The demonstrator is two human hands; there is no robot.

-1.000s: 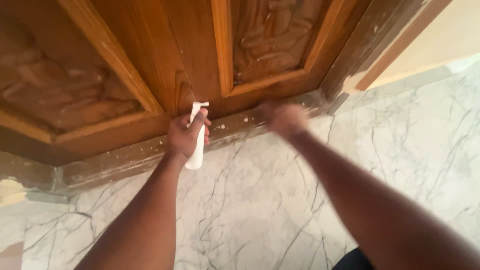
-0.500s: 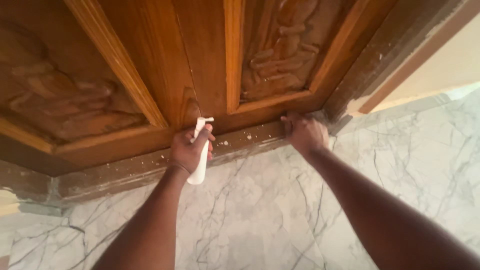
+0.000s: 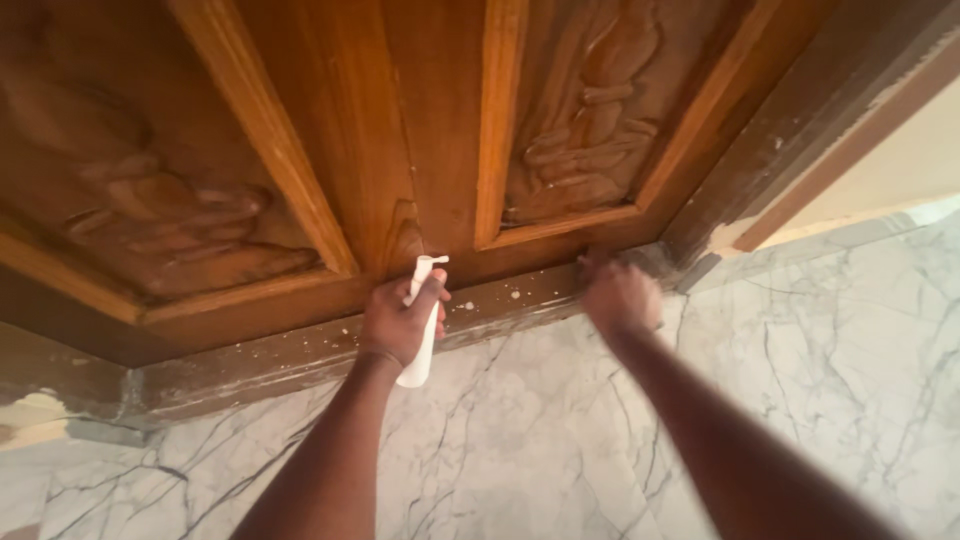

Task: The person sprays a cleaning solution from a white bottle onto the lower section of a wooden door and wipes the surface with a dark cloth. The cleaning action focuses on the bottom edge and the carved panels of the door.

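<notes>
A carved wooden door (image 3: 440, 120) fills the upper part of the view, with raised frames and two carved panels, one on each side of a plain middle board. Below the door lies a white marble floor (image 3: 560, 440) with dark grey veins. Along the foot of the door runs a dark, worn bottom strip (image 3: 300, 355) flecked with pale specks and scraped patches. At the door's right edge stands a dark door frame (image 3: 790, 130), and beyond it a pale wall.

The left hand (image 3: 400, 320) is just below the door's middle board, over the bottom strip. Its fingers are wrapped tight around a white spray bottle (image 3: 424, 325), which stands nearly upright with its nozzle end up against the wood and its base hanging over the floor.

The right hand (image 3: 620, 297) is at the foot of the door under the right carved panel, near the door frame. It is blurred, pressed against the bottom strip with fingers curled; whether it has anything in it cannot be told
</notes>
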